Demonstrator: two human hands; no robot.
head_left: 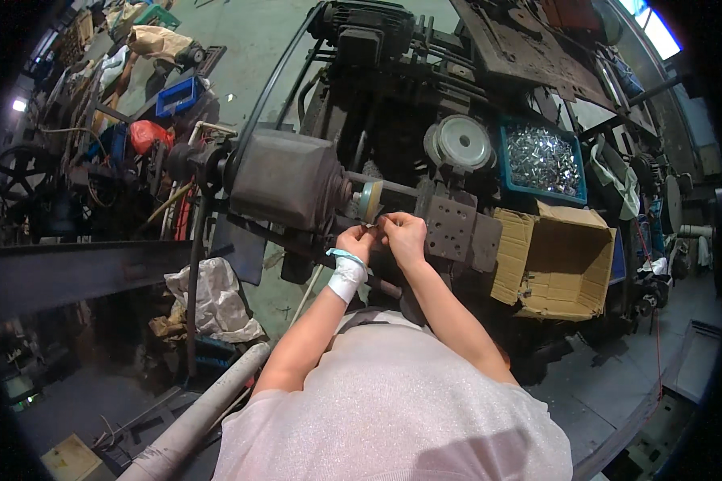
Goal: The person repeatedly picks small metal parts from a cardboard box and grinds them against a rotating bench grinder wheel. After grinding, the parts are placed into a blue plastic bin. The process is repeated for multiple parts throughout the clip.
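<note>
My left hand (354,242) and my right hand (406,236) meet in front of a grinding wheel (369,200) with a pale rim. Both are closed, fingertips pinched together on a small metal part (371,227), mostly hidden by the fingers; its exact kind cannot be made out. A white wrap with a light blue edge (346,268) circles my left wrist. The wheel sits on the shaft of a dark machine with a large boxy housing (285,178). Right of my right hand is a dark metal block with several holes (448,228).
A blue bin (579,192) of small shiny metal parts stands at the right, with an open cardboard box (565,264) nearer me. Beyond the block sits a round pale disc (464,142). A crumpled white sack (212,301) and a thick pipe (196,413) lie at the left.
</note>
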